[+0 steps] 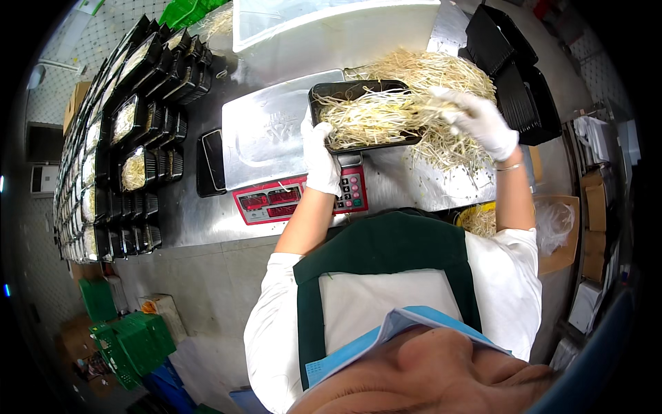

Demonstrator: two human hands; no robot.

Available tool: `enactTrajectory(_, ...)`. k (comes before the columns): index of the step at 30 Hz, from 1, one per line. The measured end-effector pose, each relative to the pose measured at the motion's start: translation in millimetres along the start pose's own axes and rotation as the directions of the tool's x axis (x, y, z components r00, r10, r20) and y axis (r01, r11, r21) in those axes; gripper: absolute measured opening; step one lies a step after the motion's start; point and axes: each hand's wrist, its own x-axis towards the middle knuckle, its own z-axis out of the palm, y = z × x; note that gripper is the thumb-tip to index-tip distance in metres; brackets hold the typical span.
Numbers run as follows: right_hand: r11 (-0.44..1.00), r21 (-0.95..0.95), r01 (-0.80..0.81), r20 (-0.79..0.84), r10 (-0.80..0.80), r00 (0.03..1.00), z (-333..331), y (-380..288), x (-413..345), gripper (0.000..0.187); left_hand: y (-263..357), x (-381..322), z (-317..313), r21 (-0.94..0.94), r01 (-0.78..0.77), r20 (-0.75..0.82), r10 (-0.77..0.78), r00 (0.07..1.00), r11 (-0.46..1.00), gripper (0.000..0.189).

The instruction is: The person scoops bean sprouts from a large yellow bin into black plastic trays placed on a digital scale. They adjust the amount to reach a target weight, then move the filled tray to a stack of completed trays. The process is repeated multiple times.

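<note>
In a white glove, my left hand [319, 158] grips the left end of a black plastic tray [351, 91], tilted above the scale. Bean sprouts [367, 116] fill much of the tray and hang over its right end. My right hand [481, 124], also gloved, has its fingers closed around a bunch of sprouts [437, 109] at that end. Just behind and below this hand lies a loose heap of bean sprouts [434, 70] on the steel table. Under the tray is a digital scale with a steel platform [264, 124] and a red keypad panel [300, 196].
Stacked filled trays [129, 119] crowd the table's left side. A smartphone [211, 163] lies beside the scale. Nested black trays [522, 93] stand at the right. A white bin [331, 31] sits at the back. Green crates [134, 344] are on the floor, lower left.
</note>
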Motion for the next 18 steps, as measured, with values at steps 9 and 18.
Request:
enactTrajectory(9, 0.807, -0.289, 0.516, 0.212, -0.472, 0.856, 30.0, -34.6, 27.9, 0.046, -10.1, -10.3, 20.3, 0.046, 0.068, 0.070, -0.072, 0.995, 0.997, 0.060)
enactTrajectory(18, 0.543, -0.744, 0.389, -0.021, -0.601, 0.799, 86.1, 19.3, 26.0, 0.071, -2.2, -18.7, 27.0, 0.061, -0.114, 0.109, 0.106, 0.988, 0.992, 0.049)
